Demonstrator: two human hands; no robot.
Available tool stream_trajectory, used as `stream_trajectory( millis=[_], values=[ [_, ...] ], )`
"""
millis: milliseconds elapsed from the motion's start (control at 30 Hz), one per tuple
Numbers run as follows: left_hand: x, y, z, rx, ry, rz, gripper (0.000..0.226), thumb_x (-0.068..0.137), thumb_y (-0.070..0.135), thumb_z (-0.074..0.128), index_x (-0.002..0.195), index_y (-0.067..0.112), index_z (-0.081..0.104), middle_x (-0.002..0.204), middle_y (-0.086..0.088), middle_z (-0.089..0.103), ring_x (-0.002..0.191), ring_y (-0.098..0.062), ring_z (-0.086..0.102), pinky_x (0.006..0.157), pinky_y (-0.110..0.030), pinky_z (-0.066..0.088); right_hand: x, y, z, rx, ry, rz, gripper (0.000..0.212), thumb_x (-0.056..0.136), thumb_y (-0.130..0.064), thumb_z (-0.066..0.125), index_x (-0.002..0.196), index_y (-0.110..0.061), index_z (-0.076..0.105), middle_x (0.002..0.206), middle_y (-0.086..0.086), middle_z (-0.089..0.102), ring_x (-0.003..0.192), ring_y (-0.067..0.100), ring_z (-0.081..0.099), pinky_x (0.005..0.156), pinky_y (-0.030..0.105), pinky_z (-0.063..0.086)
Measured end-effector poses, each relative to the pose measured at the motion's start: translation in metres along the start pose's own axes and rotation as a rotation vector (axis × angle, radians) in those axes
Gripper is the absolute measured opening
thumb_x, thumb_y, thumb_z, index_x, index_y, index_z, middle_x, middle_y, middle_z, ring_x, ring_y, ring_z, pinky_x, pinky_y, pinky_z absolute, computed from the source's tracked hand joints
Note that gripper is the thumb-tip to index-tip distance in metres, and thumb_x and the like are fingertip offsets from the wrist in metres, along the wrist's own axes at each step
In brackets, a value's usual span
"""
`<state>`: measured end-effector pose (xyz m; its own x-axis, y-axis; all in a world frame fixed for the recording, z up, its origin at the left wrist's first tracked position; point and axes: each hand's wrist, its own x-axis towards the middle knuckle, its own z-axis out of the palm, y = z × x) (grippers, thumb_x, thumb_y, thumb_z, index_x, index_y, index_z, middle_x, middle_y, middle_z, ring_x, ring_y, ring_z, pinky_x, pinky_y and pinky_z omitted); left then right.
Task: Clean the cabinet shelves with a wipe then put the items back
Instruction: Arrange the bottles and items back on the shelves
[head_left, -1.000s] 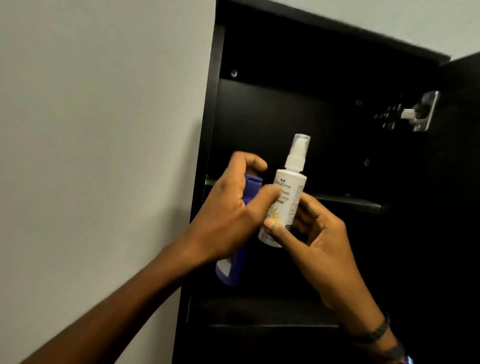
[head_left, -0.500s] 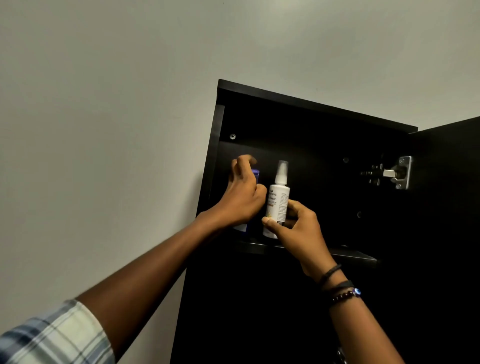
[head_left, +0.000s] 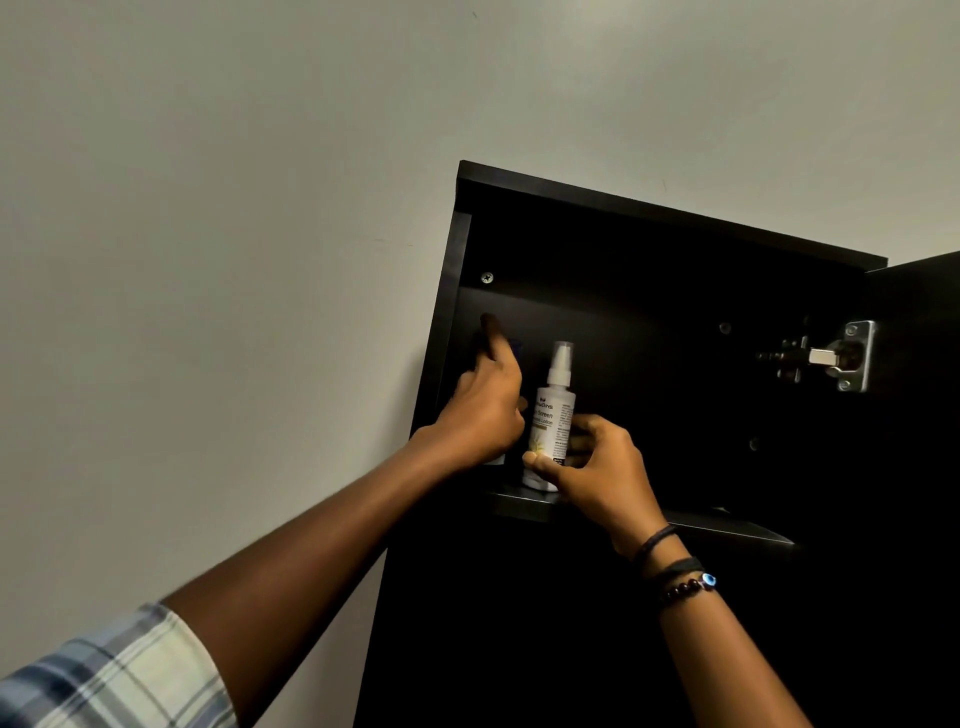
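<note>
Since half a second ago, the forefinger of the left hand (head_left: 483, 415) is straightened upward against the blue bottle (head_left: 516, 348), which is mostly hidden behind it; whether it is gripped cannot be told. Just beside it, the white spray bottle (head_left: 554, 415) is stood upright on the cabinet shelf (head_left: 727, 526), its lower part pinched by the right hand (head_left: 597, 467)

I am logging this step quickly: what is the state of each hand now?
Left hand: grips the dark blue plastic bottle, mostly hidden.
Right hand: pinches the white plastic spray bottle near its base.
</note>
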<state>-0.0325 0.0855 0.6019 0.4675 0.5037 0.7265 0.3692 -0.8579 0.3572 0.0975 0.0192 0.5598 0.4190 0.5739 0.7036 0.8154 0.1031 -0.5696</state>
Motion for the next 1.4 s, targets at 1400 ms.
stream_trajectory(
  millis=[1400],
  values=[
    [-0.064, -0.025, 0.037, 0.213, 0.083, 0.094, 0.075, 0.097, 0.029, 0.037, 0.146, 0.002, -0.014, 0.156, -0.019, -0.008, 0.145, -0.030, -0.001, 0.117, -0.036, 0.007, -0.042, -0.025, 0.024, -0.314, 0.138, -0.048, 0.047, 0.094, -0.031, 0.051, 0.138, -0.017, 0.044, 0.137, 0.003, 0.053, 0.127, 0.018, 0.048, 0.105, 0.032, 0.037]
  ],
)
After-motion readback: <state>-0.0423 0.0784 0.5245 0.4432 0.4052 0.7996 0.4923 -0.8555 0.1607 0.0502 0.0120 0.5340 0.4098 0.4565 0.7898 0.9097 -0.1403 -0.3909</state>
